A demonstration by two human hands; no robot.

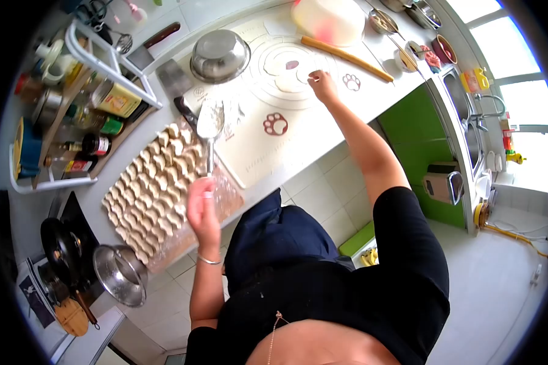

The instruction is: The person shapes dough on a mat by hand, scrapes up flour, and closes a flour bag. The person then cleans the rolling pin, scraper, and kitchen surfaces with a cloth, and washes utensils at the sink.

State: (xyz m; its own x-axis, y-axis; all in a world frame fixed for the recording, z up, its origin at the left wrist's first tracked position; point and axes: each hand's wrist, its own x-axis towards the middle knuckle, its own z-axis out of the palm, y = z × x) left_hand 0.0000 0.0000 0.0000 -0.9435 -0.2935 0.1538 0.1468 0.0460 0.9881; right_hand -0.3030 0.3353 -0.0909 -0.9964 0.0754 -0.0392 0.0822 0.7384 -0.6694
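My left hand (202, 207) is wrapped round the handle of a metal scoop (211, 121), whose bowl holds white flour over the edge of the baking mat (249, 155). Fingers curled, my right hand (323, 83) is over the mat beside pale flat dough pieces (283, 76); whether it holds anything is too small to tell. A wooden rolling pin (347, 59) lies just beyond it. Left of the scoop, rows of dumplings (155, 188) cover a board. An upturned steel bowl (220, 56) and a cleaver (175, 79) are at the mat's far left.
A white rack with bottles (106, 100) stands at the left. Near the lower left corner are a steel colander (120, 275) and a black pan (61, 249). A large pale bowl (332, 18) is at the back, with small bowls and a sink (456, 94) to the right.
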